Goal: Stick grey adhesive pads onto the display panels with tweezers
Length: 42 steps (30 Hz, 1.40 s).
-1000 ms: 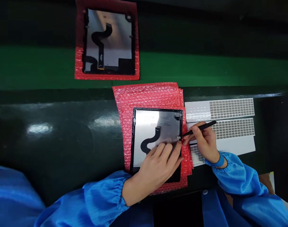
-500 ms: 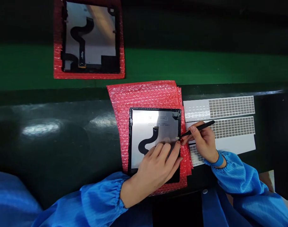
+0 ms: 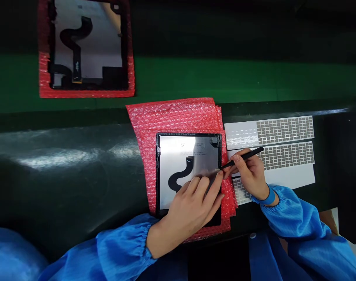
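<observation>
A display panel [image 3: 178, 156] with a silvery back and a curved black flex cable [image 3: 180, 173] lies on a stack of red bubble wrap [image 3: 172, 115]. My left hand [image 3: 192, 207] rests flat on the panel's lower right part, fingers stretched out. My right hand [image 3: 249, 171] pinches black tweezers [image 3: 243, 157] like a pen. The tweezer tip touches the panel's right edge, where a small pale piece sits beside my left fingertip.
Sheets of small grid stickers [image 3: 284, 154] lie right of the panel on the dark bench [image 3: 63, 171]. A second panel on red bubble wrap [image 3: 85, 48] sits on the green belt [image 3: 224, 82] at the upper left. Blue sleeves cover both arms.
The second panel on the belt has slid left across the view. My hands and the tweezers have stayed at the near panel's right edge.
</observation>
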### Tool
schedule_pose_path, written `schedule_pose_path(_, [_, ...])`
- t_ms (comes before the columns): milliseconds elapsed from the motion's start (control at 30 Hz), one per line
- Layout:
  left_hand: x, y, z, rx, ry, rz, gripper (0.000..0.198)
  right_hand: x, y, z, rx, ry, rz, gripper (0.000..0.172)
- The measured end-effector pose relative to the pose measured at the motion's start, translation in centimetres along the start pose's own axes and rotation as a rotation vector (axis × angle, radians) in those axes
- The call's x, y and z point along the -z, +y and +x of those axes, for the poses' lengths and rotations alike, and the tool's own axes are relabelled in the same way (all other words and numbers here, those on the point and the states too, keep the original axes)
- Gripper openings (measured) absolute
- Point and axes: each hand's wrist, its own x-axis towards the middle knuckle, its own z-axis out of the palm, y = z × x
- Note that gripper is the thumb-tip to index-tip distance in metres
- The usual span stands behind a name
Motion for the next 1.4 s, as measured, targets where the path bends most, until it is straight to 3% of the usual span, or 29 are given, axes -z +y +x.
schedule_pose_path(333, [-0.2,0.2,0.2,0.008,-0.004,0.014,0.052,-0.1,0.4,0.1,-0.006,0.002,0.012,0.032])
schedule_pose_path(467, [-0.4,0.3,0.4,0.023,0.001,0.009,0.052,0.7,-0.3,0.4,0.052,0.092,0.006,0.033])
schedule_pose_path(567, [-0.5,0.3,0.3,0.028,0.003,0.006,0.052,2.5,-1.5,0.0,0.168,0.165,-0.016,0.032])
schedule_pose_path(667, [-0.6,0.3,0.2,0.042,0.021,0.007,0.053,4.9,-2.2,-1.5,0.244,0.148,-0.065,0.025])
schedule_pose_path(900, [-0.4,0.6,0.6,0.128,-0.019,-0.015,0.056,9.4,0.1,-5.8,0.17,-0.005,-0.333,0.013])
schedule_pose_path(1000, [0.2,1.8,0.8,0.144,-0.026,-0.015,0.059,9.7,1.3,-5.9,0.147,-0.037,-0.4,0.016])
schedule_pose_path(1100, [0.2,4.1,0.4,-0.017,-0.051,-0.041,0.063,9.7,1.9,-5.5,0.145,-0.043,-0.408,0.019])
schedule_pose_path(1200, [-0.5,6.3,-0.4,-0.153,-0.197,-0.058,0.08,9.6,2.0,-5.3,0.161,-0.058,-0.415,0.019])
schedule_pose_path(1300, [-1.3,7.4,-1.1,-0.144,-0.281,-0.02,0.087,9.7,2.1,-5.3,0.171,-0.074,-0.43,0.018])
schedule_pose_path(1400, [-1.7,7.4,-1.3,-0.137,-0.288,-0.001,0.083,9.7,2.2,-5.3,0.163,-0.083,-0.437,0.018])
